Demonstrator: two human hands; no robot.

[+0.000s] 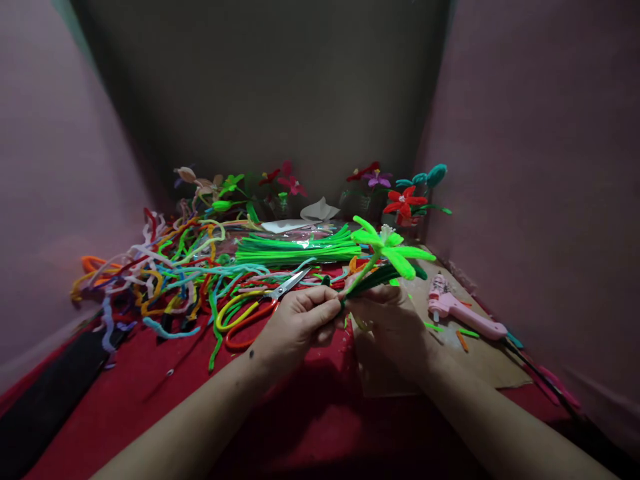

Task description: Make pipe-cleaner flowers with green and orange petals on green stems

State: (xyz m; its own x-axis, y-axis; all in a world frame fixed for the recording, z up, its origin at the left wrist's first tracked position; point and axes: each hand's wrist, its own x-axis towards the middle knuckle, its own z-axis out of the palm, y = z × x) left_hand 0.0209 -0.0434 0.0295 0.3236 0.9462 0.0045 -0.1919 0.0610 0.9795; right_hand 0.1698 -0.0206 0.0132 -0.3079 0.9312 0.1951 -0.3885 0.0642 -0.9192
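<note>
A bright green pipe-cleaner flower (387, 247) with a pale centre rises tilted to the right above my hands. Its light green stem runs down to my fingertips, and a dark green pipe-cleaner leaf (385, 275) lies alongside it. My left hand (310, 315) is closed, thumb and forefinger pinching the stem's lower end. Curled around the stem and the leaf's base, my right hand (383, 317) meets the left at the fingertips; its palm hides part of the grip. Scissors (277, 293) with yellow and orange handles lie just left of my left hand, blades partly apart.
Tangled coloured pipe cleaners (185, 267) cover the table's left side. Behind my hands lies a bundle of green pipe cleaners (300, 248). A pink glue gun (465, 313) rests on cardboard (500, 370) at right. Finished flowers (404, 202) stand along the back wall.
</note>
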